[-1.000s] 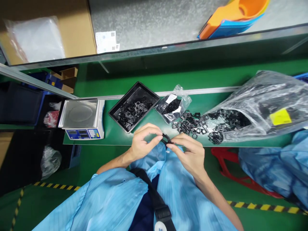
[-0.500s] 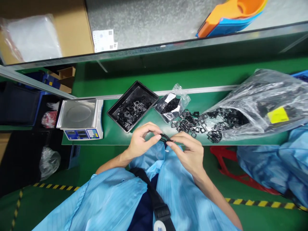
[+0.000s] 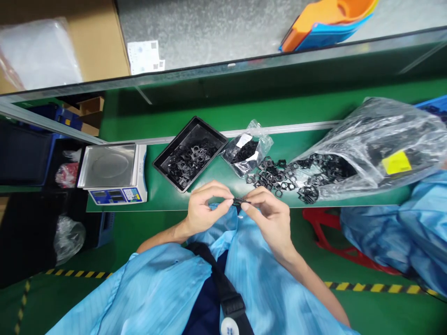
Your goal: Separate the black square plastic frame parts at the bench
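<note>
My left hand (image 3: 204,208) and my right hand (image 3: 270,217) meet just in front of the green table's near edge, both pinching one small black plastic part (image 3: 240,201) between thumb and fingers. Beyond the hands lies a loose pile of similar black parts (image 3: 279,176) spilling from a large clear plastic bag (image 3: 380,149). A black tray (image 3: 190,153) with several of the parts sits to the left of a small clear bag (image 3: 247,151) of black pieces.
A digital scale (image 3: 111,172) stands at the table's left end. A raised shelf (image 3: 244,70) carries cardboard, a white label and orange and blue trays (image 3: 324,21). A person in a blue coat (image 3: 394,232) sits at right above a red stool (image 3: 335,237).
Both hands stay pinched on the black part, which has turned flatter between the fingertips. The view has shifted slightly left.
</note>
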{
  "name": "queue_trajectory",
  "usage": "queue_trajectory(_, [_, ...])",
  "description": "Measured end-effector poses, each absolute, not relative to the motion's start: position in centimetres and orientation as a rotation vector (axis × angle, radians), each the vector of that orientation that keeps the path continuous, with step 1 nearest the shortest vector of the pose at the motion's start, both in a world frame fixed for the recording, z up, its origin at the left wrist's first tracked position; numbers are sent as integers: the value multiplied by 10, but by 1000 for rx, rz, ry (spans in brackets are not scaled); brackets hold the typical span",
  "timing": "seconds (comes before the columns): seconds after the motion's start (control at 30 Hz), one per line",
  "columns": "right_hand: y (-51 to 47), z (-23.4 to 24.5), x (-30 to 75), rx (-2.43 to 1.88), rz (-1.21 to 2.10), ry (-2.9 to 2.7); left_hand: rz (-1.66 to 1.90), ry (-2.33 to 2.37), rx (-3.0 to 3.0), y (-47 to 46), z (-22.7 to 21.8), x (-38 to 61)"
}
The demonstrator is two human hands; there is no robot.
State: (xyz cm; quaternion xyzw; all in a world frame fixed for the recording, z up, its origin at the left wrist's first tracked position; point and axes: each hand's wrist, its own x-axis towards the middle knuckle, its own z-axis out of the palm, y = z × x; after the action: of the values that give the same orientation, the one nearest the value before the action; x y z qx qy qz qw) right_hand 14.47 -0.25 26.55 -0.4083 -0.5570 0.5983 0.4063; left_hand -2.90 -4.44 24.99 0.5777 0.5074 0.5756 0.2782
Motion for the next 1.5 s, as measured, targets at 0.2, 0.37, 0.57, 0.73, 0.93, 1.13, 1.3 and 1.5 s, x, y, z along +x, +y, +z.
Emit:
queue_trajectory(0.2, [7,263,142,-992,2047,-893,1467,1358,1626,-44,248,-33])
queue_trajectory(0.37, [9,259,142,-966,2234,-885,1524,1294,1923,-40,250,-38])
queue_trajectory(0.57, [1,257,150,-992,1573,-1339,1543,1377,1731,-41,251,-36])
queue_trajectory(0.73, [0,260,152,-862,1161,-1687,1528,1358,1640,-43,249,-35])
queue_trajectory(0.93, [0,258,153,-904,1058,-1687,1476,1276,1633,-45,250,-36])
queue_trajectory(1.13, [0,258,155,-867,1056,-1693,1543,1198,1648,-43,250,-37])
queue_trajectory(1.3, [-1,258,154,-909,1057,-1709,1559,1131,1603,-43,251,-37])
queue_trajectory(1.5, [-1,260,152,-866,1021,-1696,1500,1193,1555,-44,251,-36])
